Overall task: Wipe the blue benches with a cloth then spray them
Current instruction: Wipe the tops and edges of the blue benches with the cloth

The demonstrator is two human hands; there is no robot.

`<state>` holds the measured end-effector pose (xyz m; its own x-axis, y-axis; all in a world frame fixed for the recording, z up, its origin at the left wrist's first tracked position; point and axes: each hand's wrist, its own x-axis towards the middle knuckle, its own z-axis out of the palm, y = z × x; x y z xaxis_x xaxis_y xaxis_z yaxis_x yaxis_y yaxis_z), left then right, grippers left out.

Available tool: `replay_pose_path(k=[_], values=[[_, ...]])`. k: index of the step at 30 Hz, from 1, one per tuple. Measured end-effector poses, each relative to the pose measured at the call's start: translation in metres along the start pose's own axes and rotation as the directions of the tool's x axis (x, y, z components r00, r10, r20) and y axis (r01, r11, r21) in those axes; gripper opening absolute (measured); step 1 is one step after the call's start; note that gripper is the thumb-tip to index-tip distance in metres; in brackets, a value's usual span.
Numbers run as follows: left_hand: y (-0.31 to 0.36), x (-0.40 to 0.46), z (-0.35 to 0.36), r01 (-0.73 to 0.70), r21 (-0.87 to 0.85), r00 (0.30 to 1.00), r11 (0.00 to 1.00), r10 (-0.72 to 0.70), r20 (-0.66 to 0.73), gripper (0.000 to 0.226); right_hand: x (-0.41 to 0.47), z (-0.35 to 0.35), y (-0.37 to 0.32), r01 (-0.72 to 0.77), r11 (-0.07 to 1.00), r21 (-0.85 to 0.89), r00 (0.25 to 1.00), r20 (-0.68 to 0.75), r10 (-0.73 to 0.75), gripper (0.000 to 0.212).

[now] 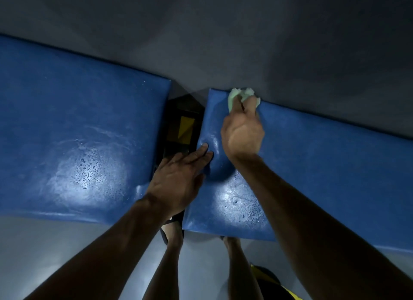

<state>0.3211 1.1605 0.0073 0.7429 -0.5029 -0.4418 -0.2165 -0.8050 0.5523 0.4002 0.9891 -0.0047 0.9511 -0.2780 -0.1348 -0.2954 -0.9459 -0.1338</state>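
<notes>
Two blue padded benches stand side by side against a grey wall: the left bench (78, 125) and the right bench (324, 165). Both show wet patches with droplets near their front halves. My right hand (242, 132) is shut on a pale green cloth (237, 95), pressing it on the right bench's far left corner by the wall. My left hand (178, 179) lies flat with fingers spread on the right bench's left edge, pushing a dent into the padding. No spray bottle is in view.
A narrow gap (183, 125) between the benches shows a dark frame with a yellow patch. The grey wall (223, 31) runs behind both benches. My legs and sandalled feet (172, 232) stand on the pale floor in front.
</notes>
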Motion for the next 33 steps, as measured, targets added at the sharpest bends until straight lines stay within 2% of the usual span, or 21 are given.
replay_pose_path(k=[2, 5, 6, 10, 14, 17, 19, 22, 23, 25, 27, 29, 30, 32, 33], values=[[0.001, 0.0, -0.001, 0.004, -0.006, 1.0, 1.0, -0.004, 0.0, 0.069, -0.002, -0.004, 0.002, 0.093, 0.996, -0.004, 0.994, -0.05, -0.093, 0.048], [0.002, 0.0, -0.004, 0.016, 0.0, 1.0, 1.0, -0.016, 0.011, 0.068, -0.003, -0.013, 0.033, 0.405, 0.905, -0.133, 0.911, -0.032, -0.412, 0.048], [0.002, 0.0, -0.006, 0.02, 0.002, 1.0, 1.0, -0.02, 0.02, 0.066, 0.0, -0.019, 0.045, 0.436, 0.892, -0.124, 0.897, -0.018, -0.441, 0.046], [0.005, 0.001, -0.012, 0.04, 0.01, 0.998, 0.999, -0.04, 0.057, 0.064, 0.002, -0.021, 0.05, 0.356, 0.925, -0.133, 0.931, -0.041, -0.364, 0.048], [0.006, 0.0, -0.01, 0.047, 0.025, 0.998, 0.999, -0.048, 0.036, 0.059, 0.022, -0.016, 0.017, 0.493, 0.859, -0.136, 0.869, 0.034, -0.494, 0.054], [0.006, 0.0, -0.004, 0.062, 0.016, 0.998, 0.998, -0.062, 0.029, 0.059, 0.023, -0.02, 0.018, 0.508, 0.85, -0.141, 0.861, 0.049, -0.506, 0.059], [0.007, -0.003, -0.004, 0.055, 0.017, 0.998, 0.998, -0.055, 0.015, 0.063, 0.001, -0.021, 0.021, 0.6, 0.791, -0.121, 0.8, 0.061, -0.598, 0.057], [0.006, -0.007, -0.007, 0.005, 0.036, 0.999, 0.999, -0.004, -0.032, 0.066, -0.022, -0.021, 0.027, 0.795, 0.598, -0.103, 0.606, 0.127, -0.785, 0.046], [0.006, -0.009, -0.008, -0.007, 0.041, 0.999, 0.999, 0.009, -0.052, 0.065, -0.014, -0.023, 0.028, 0.82, 0.562, -0.114, 0.573, 0.126, -0.81, 0.046], [0.006, -0.012, -0.011, -0.023, 0.021, 0.997, 1.0, 0.024, -0.078, 0.064, 0.013, -0.026, 0.025, 0.795, 0.575, -0.192, 0.601, 0.124, -0.789, 0.053], [0.004, -0.015, -0.012, -0.027, -0.024, 0.994, 0.999, 0.024, -0.107, 0.063, 0.038, -0.029, 0.019, 0.713, 0.656, -0.247, 0.697, 0.145, -0.702, 0.063], [0.002, -0.019, -0.013, -0.002, -0.069, 0.989, 0.998, -0.008, -0.147, 0.059, 0.037, -0.026, 0.01, 0.625, 0.75, -0.215, 0.778, 0.089, -0.622, 0.064], [0.001, -0.022, -0.013, 0.012, -0.085, 0.987, 0.996, -0.026, -0.158, 0.057, 0.024, -0.022, 0.009, 0.61, 0.772, -0.178, 0.789, 0.056, -0.611, 0.062], [0.0, -0.027, -0.015, 0.032, -0.124, 0.987, 0.992, -0.05, -0.152, 0.052, -0.015, -0.014, 0.013, 0.677, 0.731, -0.086, 0.735, 0.043, -0.676, 0.052], [-0.001, -0.03, -0.015, 0.037, -0.139, 0.987, 0.99, -0.057, -0.148, 0.049, -0.036, -0.012, 0.019, 0.747, 0.664, -0.044, 0.665, 0.064, -0.744, 0.044]])
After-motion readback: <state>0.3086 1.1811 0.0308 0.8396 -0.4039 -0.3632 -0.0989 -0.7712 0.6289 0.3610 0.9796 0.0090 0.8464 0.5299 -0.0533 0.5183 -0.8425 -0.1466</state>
